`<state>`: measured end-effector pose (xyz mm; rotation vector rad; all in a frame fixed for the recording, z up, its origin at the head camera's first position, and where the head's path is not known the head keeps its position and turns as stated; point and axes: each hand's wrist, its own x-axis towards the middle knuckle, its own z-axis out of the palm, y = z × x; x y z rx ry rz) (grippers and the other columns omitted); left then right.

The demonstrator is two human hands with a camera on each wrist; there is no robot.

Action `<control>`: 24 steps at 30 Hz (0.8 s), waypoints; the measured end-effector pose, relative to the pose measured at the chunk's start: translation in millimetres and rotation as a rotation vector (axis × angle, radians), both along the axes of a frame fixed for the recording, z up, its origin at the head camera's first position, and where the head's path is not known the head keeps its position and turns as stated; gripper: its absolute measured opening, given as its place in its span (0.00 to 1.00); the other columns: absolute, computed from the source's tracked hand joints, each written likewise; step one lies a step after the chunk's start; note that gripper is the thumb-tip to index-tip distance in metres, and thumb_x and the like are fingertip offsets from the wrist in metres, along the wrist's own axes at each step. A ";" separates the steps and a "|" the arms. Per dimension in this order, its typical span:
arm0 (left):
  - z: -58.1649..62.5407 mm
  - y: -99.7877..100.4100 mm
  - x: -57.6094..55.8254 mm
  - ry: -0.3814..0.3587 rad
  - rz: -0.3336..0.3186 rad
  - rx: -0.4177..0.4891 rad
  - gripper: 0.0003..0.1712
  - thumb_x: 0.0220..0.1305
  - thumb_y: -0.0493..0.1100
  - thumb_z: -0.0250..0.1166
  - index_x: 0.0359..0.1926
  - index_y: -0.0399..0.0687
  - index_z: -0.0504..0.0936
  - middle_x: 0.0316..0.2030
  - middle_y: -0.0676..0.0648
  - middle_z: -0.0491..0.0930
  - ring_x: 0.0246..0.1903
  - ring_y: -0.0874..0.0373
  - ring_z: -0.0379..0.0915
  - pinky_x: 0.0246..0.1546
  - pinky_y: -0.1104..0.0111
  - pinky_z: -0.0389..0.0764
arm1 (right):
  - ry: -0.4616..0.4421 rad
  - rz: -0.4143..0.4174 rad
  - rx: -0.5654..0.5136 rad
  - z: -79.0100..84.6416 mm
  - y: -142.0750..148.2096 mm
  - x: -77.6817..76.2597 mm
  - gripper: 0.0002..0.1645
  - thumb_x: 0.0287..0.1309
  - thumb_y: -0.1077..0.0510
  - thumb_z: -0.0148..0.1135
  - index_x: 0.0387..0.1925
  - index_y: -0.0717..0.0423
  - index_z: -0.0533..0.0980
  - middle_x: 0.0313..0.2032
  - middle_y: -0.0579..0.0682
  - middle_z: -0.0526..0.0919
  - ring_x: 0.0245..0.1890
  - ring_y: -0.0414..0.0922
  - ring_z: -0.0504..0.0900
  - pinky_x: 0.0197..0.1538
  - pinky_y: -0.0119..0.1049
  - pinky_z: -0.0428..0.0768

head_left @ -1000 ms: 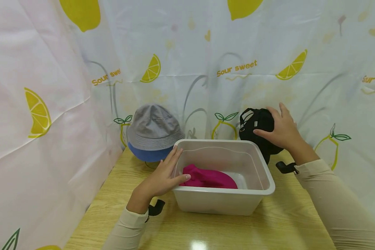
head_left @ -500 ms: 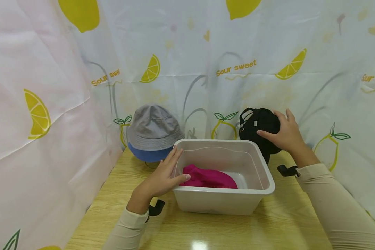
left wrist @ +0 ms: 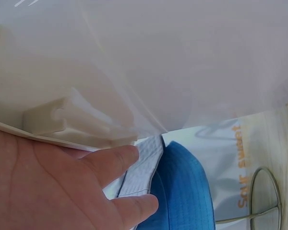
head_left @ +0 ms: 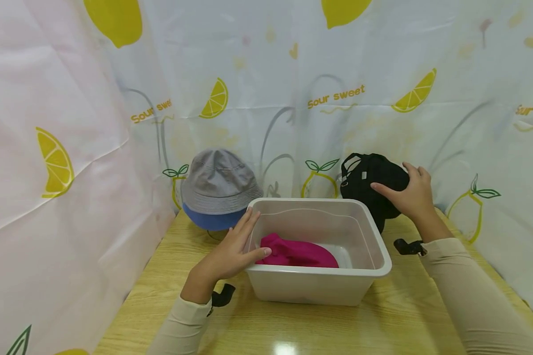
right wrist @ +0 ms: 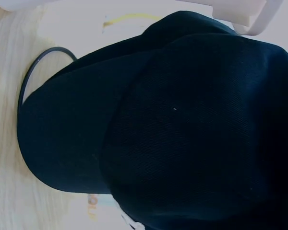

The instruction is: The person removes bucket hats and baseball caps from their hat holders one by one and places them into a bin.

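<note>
- The right hand (head_left: 410, 199) has come down and outward since a second ago, from the upper face of the black cap (head_left: 377, 170) to its right edge, baring more of the crown.
- Its thumb now lies across the cap's front while the fingers reach round the far right side; the spread between them is wide, and whether they grip cannot be told.
- The black cap keeps its place behind the right rear corner of the white bin (head_left: 306, 288), to the left of the right hand and well apart from the left hand. In the right wrist view it nearly fills the frame, brim to the left.
- The left hand (head_left: 224, 257) has stayed at the bin's left side, fingers extended along the rim and thumb over the front left corner.
- The pink cap (head_left: 299, 252) lies unmoved inside the bin, near the left thumb.
- The grey hat (head_left: 219, 180), a blue brim (head_left: 215, 219) under it, stands just beyond the left fingertips, unchanged.
</note>
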<state>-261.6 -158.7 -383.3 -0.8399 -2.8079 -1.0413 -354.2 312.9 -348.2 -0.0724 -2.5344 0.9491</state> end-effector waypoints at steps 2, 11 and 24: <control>-0.1 -0.1 -0.1 0.002 0.002 -0.002 0.54 0.70 0.70 0.59 0.84 0.63 0.40 0.84 0.49 0.33 0.83 0.51 0.33 0.76 0.32 0.37 | 0.002 -0.012 -0.028 -2.9 -0.4 0.6 0.70 0.55 0.25 0.69 0.84 0.53 0.45 0.80 0.69 0.39 0.78 0.71 0.47 0.69 0.77 0.57; -0.4 0.3 -0.6 0.007 -0.003 -0.003 0.55 0.69 0.70 0.59 0.84 0.63 0.40 0.84 0.49 0.33 0.83 0.52 0.32 0.76 0.32 0.37 | 0.039 -0.046 -0.176 -20.8 1.7 2.6 0.68 0.59 0.27 0.66 0.84 0.50 0.42 0.82 0.64 0.43 0.80 0.68 0.46 0.73 0.75 0.53; -1.0 -0.5 -1.0 0.003 -0.002 -0.004 0.54 0.70 0.70 0.59 0.84 0.64 0.40 0.84 0.49 0.33 0.83 0.50 0.34 0.75 0.31 0.37 | 0.133 -0.092 -0.375 -39.2 1.7 -0.4 0.62 0.60 0.33 0.67 0.84 0.35 0.42 0.83 0.52 0.45 0.82 0.56 0.45 0.80 0.63 0.47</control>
